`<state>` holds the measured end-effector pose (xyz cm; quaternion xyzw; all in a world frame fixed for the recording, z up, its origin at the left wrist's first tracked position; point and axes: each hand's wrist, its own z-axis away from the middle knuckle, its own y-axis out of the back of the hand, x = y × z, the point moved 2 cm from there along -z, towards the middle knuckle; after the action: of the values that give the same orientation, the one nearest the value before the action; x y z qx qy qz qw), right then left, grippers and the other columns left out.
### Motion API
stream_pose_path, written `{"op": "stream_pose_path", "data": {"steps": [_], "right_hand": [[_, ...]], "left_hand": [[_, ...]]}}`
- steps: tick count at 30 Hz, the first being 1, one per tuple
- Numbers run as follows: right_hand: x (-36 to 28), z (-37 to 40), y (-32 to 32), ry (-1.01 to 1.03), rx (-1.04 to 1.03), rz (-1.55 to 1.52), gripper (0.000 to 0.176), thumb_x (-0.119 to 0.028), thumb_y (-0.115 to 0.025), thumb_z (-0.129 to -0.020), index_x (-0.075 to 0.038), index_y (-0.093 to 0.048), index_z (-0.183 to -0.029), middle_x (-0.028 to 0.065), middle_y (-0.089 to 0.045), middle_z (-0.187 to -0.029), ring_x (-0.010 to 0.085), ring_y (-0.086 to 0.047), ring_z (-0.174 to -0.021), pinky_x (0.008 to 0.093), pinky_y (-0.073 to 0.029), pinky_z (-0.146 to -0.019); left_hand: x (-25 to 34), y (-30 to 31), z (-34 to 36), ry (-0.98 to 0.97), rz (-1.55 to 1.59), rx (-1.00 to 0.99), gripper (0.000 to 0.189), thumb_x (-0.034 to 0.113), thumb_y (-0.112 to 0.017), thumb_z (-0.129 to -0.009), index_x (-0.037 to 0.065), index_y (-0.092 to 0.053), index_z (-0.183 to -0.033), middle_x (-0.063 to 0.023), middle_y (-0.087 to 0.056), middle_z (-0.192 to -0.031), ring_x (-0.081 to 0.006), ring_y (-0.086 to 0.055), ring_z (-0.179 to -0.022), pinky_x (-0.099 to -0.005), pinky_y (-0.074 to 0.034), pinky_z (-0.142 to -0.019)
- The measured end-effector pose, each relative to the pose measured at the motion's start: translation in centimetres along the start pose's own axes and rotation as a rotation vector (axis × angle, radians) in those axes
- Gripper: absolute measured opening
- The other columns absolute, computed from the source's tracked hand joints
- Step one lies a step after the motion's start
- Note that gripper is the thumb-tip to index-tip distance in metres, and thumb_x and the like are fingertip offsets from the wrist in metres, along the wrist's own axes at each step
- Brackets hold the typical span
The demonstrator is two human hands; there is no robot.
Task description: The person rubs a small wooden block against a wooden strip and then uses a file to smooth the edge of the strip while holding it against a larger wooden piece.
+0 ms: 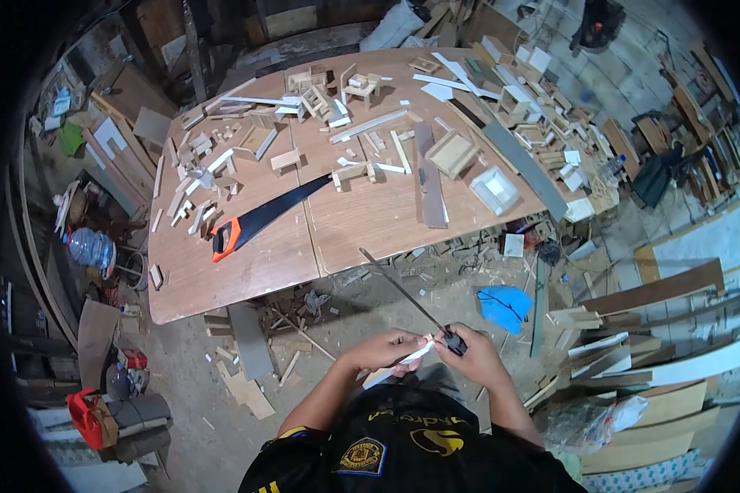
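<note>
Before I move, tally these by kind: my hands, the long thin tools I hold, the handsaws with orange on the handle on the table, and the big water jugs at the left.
Hands: 2 (left hand, right hand)
Long thin tool: 1
Handsaw: 1
Big water jug: 1
Total: 5
</note>
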<state>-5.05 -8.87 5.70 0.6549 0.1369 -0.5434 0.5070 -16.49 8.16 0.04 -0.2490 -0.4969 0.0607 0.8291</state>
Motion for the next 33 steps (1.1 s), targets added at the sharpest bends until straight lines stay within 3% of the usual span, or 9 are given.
{"op": "stream_pose_path", "data": {"steps": [10,12,14,16,22,23,27,30,33], "right_hand": [[6.2,-4.1,0.3,0.022,-0.24,0.103,0.036,-0.031,-0.065,-0.095,-0.002,-0.057,-0.115,0.0217,-0.07,-0.097,0.0451,-0.066,-0.09,0.0499,-0.052,-0.074],[6.1,-5.1,0.9,0.024,-0.264,0.092,0.034,-0.031,-0.062,-0.096,-0.003,-0.056,-0.115,0.0213,-0.07,-0.098,0.0448,-0.066,-0.09,0.0507,-0.052,-0.073],[7.1,-6.2,1.1,0.103,-0.316,0.146,0.032,-0.032,-0.062,-0.096,-0.004,-0.056,-0.112,0.0214,-0.07,-0.095,0.0447,-0.066,-0.089,0.0514,-0.052,-0.073],[7.6,-7.0,1.4,0.102,-0.328,0.169,0.034,-0.034,-0.061,-0.096,-0.005,-0.057,-0.113,0.0225,-0.069,-0.093,0.0448,-0.066,-0.087,0.0515,-0.052,-0.072],[9.9,-8.2,1.8,0.172,-0.377,0.169,0.036,-0.037,-0.062,-0.096,-0.006,-0.059,-0.115,0.0243,-0.069,-0.091,0.045,-0.066,-0.086,0.051,-0.052,-0.072],[10.1,-8.3,2.0,0.172,-0.397,0.111,0.036,-0.037,-0.063,-0.095,-0.006,-0.059,-0.113,0.0241,-0.069,-0.091,0.0448,-0.066,-0.086,0.0505,-0.052,-0.072],[10.6,-9.2,2.7,0.176,-0.476,-0.038,0.033,-0.034,-0.065,-0.094,-0.005,-0.061,-0.109,0.0232,-0.069,-0.091,0.0444,-0.066,-0.087,0.049,-0.052,-0.072],[11.2,-9.9,2.7,0.176,-0.486,-0.067,0.031,-0.032,-0.066,-0.093,-0.005,-0.062,-0.109,0.0226,-0.069,-0.093,0.0435,-0.067,-0.087,0.048,-0.052,-0.072],[10.5,-10.3,3.2,0.195,-0.402,-0.086,0.029,-0.03,-0.063,-0.096,-0.006,-0.062,-0.112,0.0216,-0.069,-0.092,0.0427,-0.067,-0.087,0.0466,-0.052,-0.072]], "left_hand": [[-0.7,0.0,-2.5,-0.019,0.013,0.156,0.041,0.041,-0.045,-0.107,0.006,-0.059,-0.09,0.0029,-0.053,-0.072,-0.0067,-0.045,-0.057,-0.0236,-0.038,-0.053],[-0.5,-0.8,-2.9,-0.03,-0.073,0.419,0.05,0.046,-0.045,-0.106,0.004,-0.059,-0.081,0.0013,-0.053,-0.064,-0.009,-0.05,-0.055,-0.0269,-0.041,-0.053],[-0.8,-1.3,-3.6,0.006,-0.051,0.453,0.051,0.047,-0.046,-0.105,0.004,-0.058,-0.081,0.0015,-0.052,-0.064,-0.0093,-0.048,-0.056,-0.0275,-0.04,-0.052],[-1.3,-1.8,-4.1,0.039,-0.057,0.589,0.043,0.042,-0.047,-0.107,0.005,-0.061,-0.091,0.0035,-0.05,-0.07,-0.0072,-0.044,-0.062,-0.0259,-0.035,-0.053],[-2.3,-3.0,-6.0,0.002,0.032,0.762,0.041,0.042,-0.048,-0.106,0.005,-0.062,-0.098,0.0028,-0.051,-0.073,-0.0078,-0.046,-0.063,-0.025,-0.039,-0.055],[-1.2,-3.6,-6.1,-0.009,0.108,0.772,0.047,0.044,-0.049,-0.105,0.003,-0.059,-0.085,0.0027,-0.051,-0.069,-0.0083,-0.045,-0.061,-0.0274,-0.036,-0.055],[-1.3,-2.7,-6.2,0.086,0.03,0.72,0.046,0.043,-0.049,-0.105,0.003,-0.059,-0.087,0.0032,-0.05,-0.071,-0.0079,-0.044,-0.063,-0.0271,-0.036,-0.055],[-1.6,-2.1,-6.3,0.112,0.033,0.677,0.038,0.041,-0.05,-0.105,0.006,-0.061,-0.098,0.003,-0.052,-0.075,-0.0078,-0.048,-0.065,-0.0249,-0.041,-0.057],[-0.5,-2.2,-6.3,-0.116,-0.04,0.777,0.037,0.035,-0.053,-0.105,0.004,-0.064,-0.12,0.0053,-0.052,-0.079,-0.0058,-0.047,-0.07,-0.0236,-0.04,-0.063]]}}
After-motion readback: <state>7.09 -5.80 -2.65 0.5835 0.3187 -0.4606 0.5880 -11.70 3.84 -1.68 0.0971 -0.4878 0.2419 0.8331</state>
